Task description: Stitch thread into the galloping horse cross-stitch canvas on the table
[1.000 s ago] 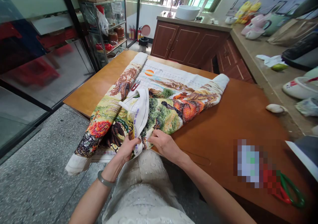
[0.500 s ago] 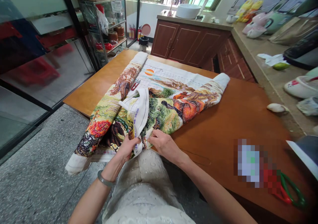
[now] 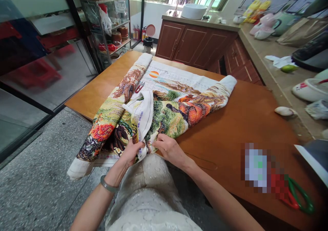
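A large cross-stitch cloth (image 3: 166,101) with trees, red foliage and a sun lies partly rolled on the wooden table (image 3: 238,121); its near end hangs over the table's edge. My left hand (image 3: 132,152) pinches the folded white edge of the cloth near my lap. My right hand (image 3: 169,149) grips the cloth's near edge just beside it, fingers curled on the fabric. Small red thread snips (image 3: 139,86) rest on the cloth further back.
Scissors with red and green handles (image 3: 297,195) lie on the table's right, next to a blurred patch. A counter with cups, bags and a lime runs along the right. Wooden cabinets, a metal shelf and glass panels stand behind and to the left.
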`<move>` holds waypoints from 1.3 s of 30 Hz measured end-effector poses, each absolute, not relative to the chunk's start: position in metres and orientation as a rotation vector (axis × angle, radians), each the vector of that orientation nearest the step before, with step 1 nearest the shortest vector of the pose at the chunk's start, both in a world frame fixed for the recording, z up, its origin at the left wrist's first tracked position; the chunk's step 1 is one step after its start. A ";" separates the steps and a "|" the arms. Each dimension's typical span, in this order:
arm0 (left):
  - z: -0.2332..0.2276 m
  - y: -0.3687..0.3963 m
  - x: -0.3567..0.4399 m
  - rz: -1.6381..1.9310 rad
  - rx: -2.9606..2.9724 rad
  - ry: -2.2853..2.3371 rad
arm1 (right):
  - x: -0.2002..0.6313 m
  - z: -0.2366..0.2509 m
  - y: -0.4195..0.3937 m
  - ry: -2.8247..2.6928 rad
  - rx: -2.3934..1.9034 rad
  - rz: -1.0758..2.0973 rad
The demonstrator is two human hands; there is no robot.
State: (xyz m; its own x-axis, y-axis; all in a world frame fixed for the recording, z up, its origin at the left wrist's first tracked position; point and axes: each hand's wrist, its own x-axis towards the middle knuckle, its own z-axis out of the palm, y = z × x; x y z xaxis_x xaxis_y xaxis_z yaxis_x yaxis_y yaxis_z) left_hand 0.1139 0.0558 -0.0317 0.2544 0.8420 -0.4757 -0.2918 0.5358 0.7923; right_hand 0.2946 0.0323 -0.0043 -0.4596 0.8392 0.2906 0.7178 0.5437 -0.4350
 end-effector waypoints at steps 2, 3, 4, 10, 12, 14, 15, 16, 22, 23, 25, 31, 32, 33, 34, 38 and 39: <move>-0.031 0.056 0.114 0.850 0.643 1.030 | 0.294 -0.003 0.032 -2.327 -1.260 0.319; -0.032 0.055 0.114 0.851 0.646 1.025 | 0.294 -0.003 0.032 -2.333 -1.260 0.304; -0.032 0.055 0.114 0.850 0.648 1.021 | 0.294 -0.003 0.032 -2.339 -1.259 0.292; -0.034 0.054 0.113 0.848 0.651 1.019 | 0.295 -0.010 0.034 -2.272 -1.222 0.356; -0.033 0.055 0.113 0.853 0.652 1.011 | 0.296 -0.013 0.035 -2.230 -1.207 0.407; -0.032 0.055 0.113 0.857 0.653 1.006 | 0.295 -0.014 0.035 -2.209 -1.202 0.437; -0.031 0.055 0.113 0.858 0.652 1.007 | 0.295 -0.014 0.035 -2.206 -1.201 0.444; -0.031 0.056 0.113 0.858 0.652 1.010 | 0.295 -0.014 0.035 -2.206 -1.202 0.452; -0.032 0.055 0.113 0.848 0.631 1.021 | 0.296 -0.011 0.036 -2.229 -1.189 0.460; -0.032 0.055 0.113 0.848 0.624 1.023 | 0.296 -0.011 0.036 -2.238 -1.182 0.452; -0.033 0.055 0.114 0.846 0.616 1.025 | 0.297 -0.009 0.037 -2.261 -1.171 0.429; -0.033 0.055 0.114 0.853 0.606 1.017 | 0.296 -0.007 0.035 -2.278 -1.206 0.423; -0.033 0.055 0.114 0.853 0.607 1.016 | 0.296 -0.007 0.035 -2.268 -1.216 0.439; -0.034 0.055 0.114 0.851 0.610 1.016 | 0.295 -0.007 0.034 -2.258 -1.222 0.453; -0.034 0.055 0.114 0.849 0.613 1.015 | 0.295 -0.008 0.034 -2.251 -1.226 0.461; -0.036 0.055 0.114 0.848 0.621 1.008 | 0.294 -0.007 0.032 -2.268 -1.244 0.428; -0.036 0.055 0.114 0.847 0.623 1.008 | 0.293 -0.007 0.032 -2.273 -1.247 0.409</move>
